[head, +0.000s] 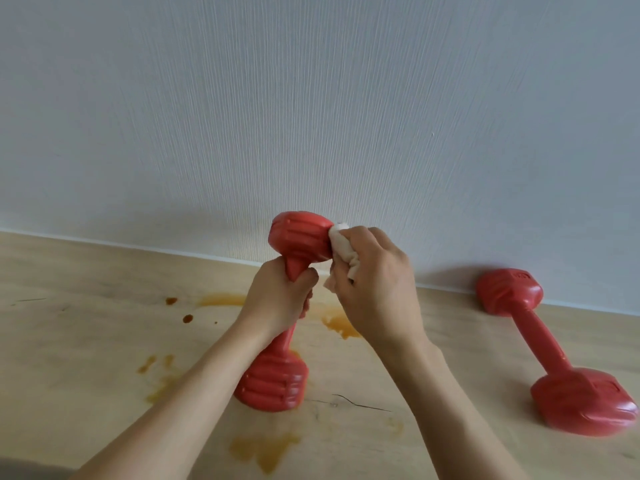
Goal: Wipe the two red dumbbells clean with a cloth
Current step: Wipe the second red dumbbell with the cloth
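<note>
Red moulded dumbbell (289, 313), ridged at both heads, stands nearly upright on the pale wooden tabletop (86, 341), its lower head planted on the wood and its upper head raised in front of the grey-white textured wall (311, 98). The left hand (277, 299) grips the narrow handle just under the upper head, fingers and thumb curled fully round it. The right hand (374, 282) holds a small crumpled white cloth (341, 252) bunched in its curled fingers and presses it against the right side of the upper head (only a wad of the fabric shows past the fingers, with a corner hanging below the palm). Both bare forearms reach in from the bottom edge.

A second red moulded dumbbell (550, 348) of the same shape lies on its side well apart to the right, untouched by either hand, its far head close to the foot of the wall and its near head toward the viewer.

Brownish-orange stains (263, 448) are smeared and spattered over the wood around the upright dumbbell: a streak behind the hands, a patch just beside the right wrist, drips to the left, and a larger blotch in the foreground. A thin dark crack (360, 405) runs across the wood just right of the lower head.
</note>
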Demonstrator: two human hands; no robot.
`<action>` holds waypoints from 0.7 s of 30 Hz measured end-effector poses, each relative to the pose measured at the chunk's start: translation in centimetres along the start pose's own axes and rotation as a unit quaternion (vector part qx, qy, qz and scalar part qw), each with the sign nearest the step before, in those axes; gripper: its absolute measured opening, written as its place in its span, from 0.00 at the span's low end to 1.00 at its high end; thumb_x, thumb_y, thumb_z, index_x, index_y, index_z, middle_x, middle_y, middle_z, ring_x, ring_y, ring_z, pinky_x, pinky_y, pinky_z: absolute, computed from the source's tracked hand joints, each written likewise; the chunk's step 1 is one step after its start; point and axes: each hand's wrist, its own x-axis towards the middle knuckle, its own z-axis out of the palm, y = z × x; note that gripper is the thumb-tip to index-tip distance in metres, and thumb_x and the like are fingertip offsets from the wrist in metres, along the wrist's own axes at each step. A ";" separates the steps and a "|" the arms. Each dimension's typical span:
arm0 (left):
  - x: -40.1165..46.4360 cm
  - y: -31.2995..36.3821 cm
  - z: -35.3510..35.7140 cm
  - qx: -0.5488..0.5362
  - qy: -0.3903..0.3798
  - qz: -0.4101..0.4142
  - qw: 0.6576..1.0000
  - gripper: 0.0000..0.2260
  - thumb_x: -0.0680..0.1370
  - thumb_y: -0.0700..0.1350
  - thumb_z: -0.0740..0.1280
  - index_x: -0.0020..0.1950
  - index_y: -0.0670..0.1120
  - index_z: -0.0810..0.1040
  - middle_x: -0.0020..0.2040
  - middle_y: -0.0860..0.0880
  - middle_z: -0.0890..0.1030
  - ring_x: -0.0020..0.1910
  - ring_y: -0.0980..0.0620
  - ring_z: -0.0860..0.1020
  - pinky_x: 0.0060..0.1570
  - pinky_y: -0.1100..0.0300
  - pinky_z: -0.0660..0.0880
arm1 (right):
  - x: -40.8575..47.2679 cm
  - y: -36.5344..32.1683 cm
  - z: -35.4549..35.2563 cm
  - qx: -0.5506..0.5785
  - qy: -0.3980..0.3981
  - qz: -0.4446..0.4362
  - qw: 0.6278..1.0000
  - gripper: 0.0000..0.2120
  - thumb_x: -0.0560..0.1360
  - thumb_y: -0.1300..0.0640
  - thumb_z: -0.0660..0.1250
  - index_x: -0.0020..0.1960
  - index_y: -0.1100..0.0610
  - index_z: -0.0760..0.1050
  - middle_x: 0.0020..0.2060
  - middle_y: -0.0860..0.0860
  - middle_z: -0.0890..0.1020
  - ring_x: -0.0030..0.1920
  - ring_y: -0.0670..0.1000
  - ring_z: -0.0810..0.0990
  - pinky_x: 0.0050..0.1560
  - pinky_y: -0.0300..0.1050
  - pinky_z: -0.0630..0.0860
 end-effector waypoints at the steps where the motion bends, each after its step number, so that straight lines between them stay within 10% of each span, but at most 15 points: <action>1: 0.0 0.0 0.2 0.016 0.005 0.006 1.000 0.13 0.74 0.37 0.62 0.29 0.41 0.70 0.21 0.51 0.72 0.18 0.55 0.71 0.23 0.65 0.68 | 0.2 -0.4 -0.3 -0.019 0.009 -0.019 1.000 0.08 0.67 0.66 0.65 0.44 0.59 0.77 0.38 0.54 0.78 0.32 0.56 0.75 0.30 0.44 0.70; 15: 0.1 0.1 0.6 0.053 0.000 0.011 0.999 0.10 0.73 0.38 0.63 0.32 0.39 0.72 0.23 0.49 0.74 0.19 0.57 0.72 0.23 0.67 0.68 | 0.0 0.1 0.6 -0.016 -0.030 0.040 0.999 0.13 0.70 0.67 0.64 0.53 0.58 0.76 0.49 0.55 0.77 0.44 0.57 0.76 0.39 0.43 0.68; 21: -0.8 0.3 0.3 0.048 -0.064 0.066 0.995 0.14 0.74 0.37 0.64 0.28 0.44 0.71 0.20 0.51 0.73 0.20 0.55 0.72 0.27 0.67 0.68 | 0.4 3.9 0.3 0.208 -0.124 0.188 0.952 0.06 0.71 0.68 0.63 0.44 0.59 0.74 0.32 0.57 0.79 0.34 0.59 0.78 0.36 0.53 0.76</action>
